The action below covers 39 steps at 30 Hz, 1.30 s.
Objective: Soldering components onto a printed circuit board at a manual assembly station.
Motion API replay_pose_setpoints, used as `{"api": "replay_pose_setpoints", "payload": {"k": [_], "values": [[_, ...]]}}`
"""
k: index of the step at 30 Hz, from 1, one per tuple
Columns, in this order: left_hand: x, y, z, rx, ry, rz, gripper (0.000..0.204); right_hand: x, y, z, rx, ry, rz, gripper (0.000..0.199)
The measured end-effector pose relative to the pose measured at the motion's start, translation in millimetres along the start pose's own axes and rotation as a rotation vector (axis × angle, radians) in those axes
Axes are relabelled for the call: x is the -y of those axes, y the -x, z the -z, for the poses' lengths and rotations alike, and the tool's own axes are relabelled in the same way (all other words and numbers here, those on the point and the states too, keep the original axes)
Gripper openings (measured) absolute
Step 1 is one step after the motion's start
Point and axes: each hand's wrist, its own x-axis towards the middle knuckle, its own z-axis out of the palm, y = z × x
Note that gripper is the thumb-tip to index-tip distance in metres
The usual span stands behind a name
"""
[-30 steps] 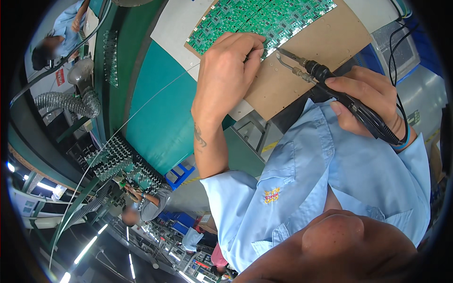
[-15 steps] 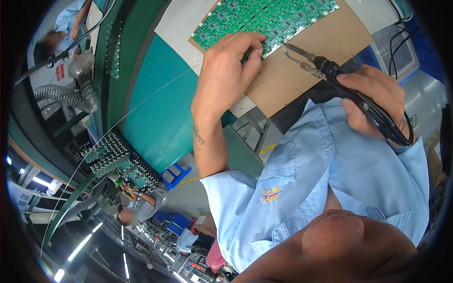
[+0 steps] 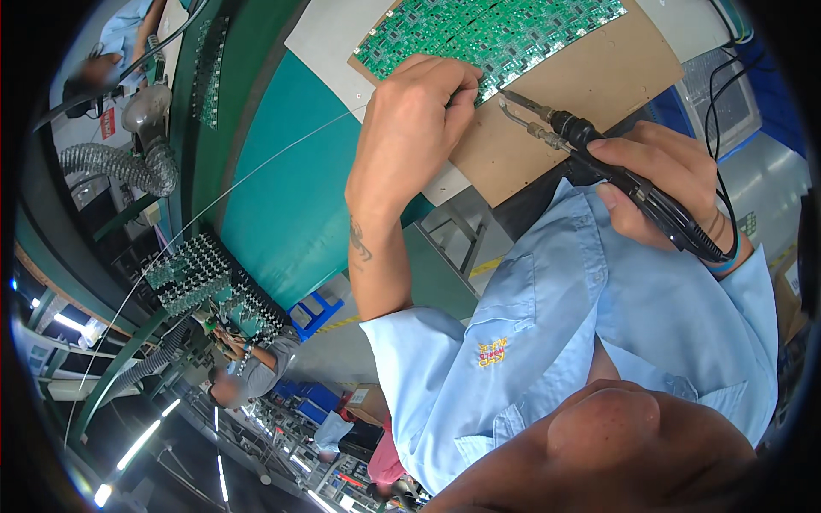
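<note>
A green panel of circuit boards (image 3: 487, 38) lies at the top of the view on a brown sheet (image 3: 590, 85). My left hand (image 3: 415, 120) is over its lower left edge, with thumb and fingers pinched round a thin solder wire (image 3: 282, 152), which trails away to the lower left. The wire's end by the fingertips is too small to make out. Wrapped in my right hand (image 3: 663, 179) is a black soldering iron (image 3: 629, 179) with a thin metal tube beside its tip. That tip is at the panel's near edge, close to my left fingertips; contact cannot be made out.
A teal mat (image 3: 286, 179) covers the bench on the left. Beyond it stand a flexible duct with a clear hood (image 3: 147, 111) and a rack of small boards (image 3: 201, 269). Black cables (image 3: 717, 94) hang at the right. Other people work at the far left and lower left.
My right hand has moved left with the soldering iron, bringing its tip along the panel's edge nearer to my left fingers. The left hand keeps its pinch and has hardly moved.
</note>
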Motion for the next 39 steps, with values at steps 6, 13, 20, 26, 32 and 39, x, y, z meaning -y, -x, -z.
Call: {"api": "replay_pose_setpoints", "payload": {"k": [6, 13, 20, 26, 32, 39], "values": [[-0.3, -0.8, -0.4, 0.003, -0.029, -0.003, 0.012, -2.7, 0.3, -3.1, 0.003, -0.01, -0.007, 0.034], [-1.9, -2.3, -0.7, 0.016, -0.059, -0.015, 0.012, -2.9, -2.5, -4.6, -0.013, -0.051, -0.018, 0.041], [-2.3, -4.3, -5.7, -0.007, -0.086, -0.039, 0.008, -1.4, -4.2, -4.4, -0.017, -0.049, -0.012, 0.04], [-1.0, -3.4, -8.7, -0.06, -0.061, -0.07, 0.005, -0.4, -4.4, -5.3, -0.013, -0.044, -0.011, 0.039], [-4.0, -2.5, -4.4, -0.005, -0.114, -0.032, 0.012, 0.2, -2.1, -5.9, -0.029, -0.04, 0.001, 0.038], [-2.3, -4.0, -4.6, 0.0, -0.105, -0.024, 0.013, 0.2, -0.1, 1.7, 0.015, -0.024, 0.016, 0.035]]}}
